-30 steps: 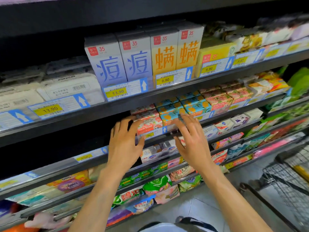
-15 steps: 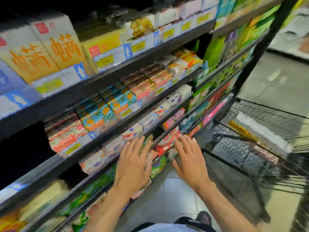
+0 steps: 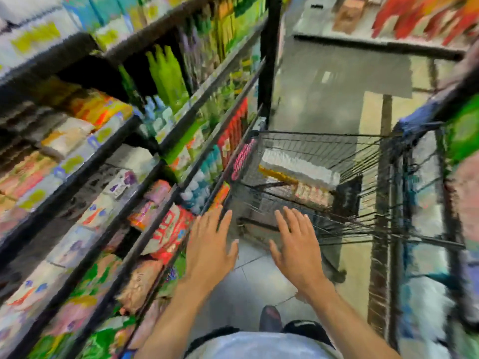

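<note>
Both hands were flat, with the fingers spread wide, and they held nothing. The left hand (image 3: 210, 251) and the right hand (image 3: 298, 252) were side by side with a gap between them, and they did not touch each other.

The wire cart (image 3: 318, 134) stood just in front of the hands, a bit more to the right hand's side. Its near edge was close past the right fingertips, but no finger was on it yet. A long white pack (image 3: 298, 167) lay inside the cart, farther out than the hands.

I think the step in hand was reaching for the cart, either to push it or to take something out of it. For the next move, the hands would need to go forward a little and curl round the near edge. The wires are thin, so the grip should be firm.

The shelves (image 3: 85, 167) ran along the left hand's side, full of bright packs. A red pack (image 3: 171, 229) sat just beside the left hand. Tall green bottles (image 3: 166, 71) stood far ahead and up. The shiny grey floor (image 3: 324, 81) lay under the hands. A dark shoe (image 3: 270, 316) showed below them, close to the body. Another rack (image 3: 464, 133) stood beyond the right hand. Much of the picture was blurry, so the small things were hard to tell.
</note>
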`<state>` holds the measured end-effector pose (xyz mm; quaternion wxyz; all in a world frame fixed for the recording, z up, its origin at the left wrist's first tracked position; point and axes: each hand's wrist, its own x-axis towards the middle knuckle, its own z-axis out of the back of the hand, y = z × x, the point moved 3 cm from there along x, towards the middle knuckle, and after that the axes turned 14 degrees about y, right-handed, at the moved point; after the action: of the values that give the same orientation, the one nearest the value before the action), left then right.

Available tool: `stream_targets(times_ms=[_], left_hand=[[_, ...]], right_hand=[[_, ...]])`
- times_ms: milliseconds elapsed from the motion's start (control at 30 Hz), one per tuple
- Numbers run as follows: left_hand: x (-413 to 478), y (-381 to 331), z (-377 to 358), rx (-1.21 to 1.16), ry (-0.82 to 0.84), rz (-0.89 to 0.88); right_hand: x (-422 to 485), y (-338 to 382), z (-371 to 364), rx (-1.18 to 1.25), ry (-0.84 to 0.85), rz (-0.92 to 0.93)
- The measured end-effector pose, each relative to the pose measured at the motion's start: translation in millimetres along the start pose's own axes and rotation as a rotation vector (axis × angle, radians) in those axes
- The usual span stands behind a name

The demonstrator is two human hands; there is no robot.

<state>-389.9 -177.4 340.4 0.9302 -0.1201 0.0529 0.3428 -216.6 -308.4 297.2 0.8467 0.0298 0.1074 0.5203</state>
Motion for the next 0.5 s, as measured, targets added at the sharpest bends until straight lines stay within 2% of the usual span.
stream_targets(times_ms=[233,500], left_hand=[[91,-58,1,0.027,0.030,-0.116],[201,-86,-10,0.122,0.139,-0.235]], right_hand=[[18,-97,7,0.089,0.011,-0.213],[68,-168,0,0.121,0.043,-0.368]])
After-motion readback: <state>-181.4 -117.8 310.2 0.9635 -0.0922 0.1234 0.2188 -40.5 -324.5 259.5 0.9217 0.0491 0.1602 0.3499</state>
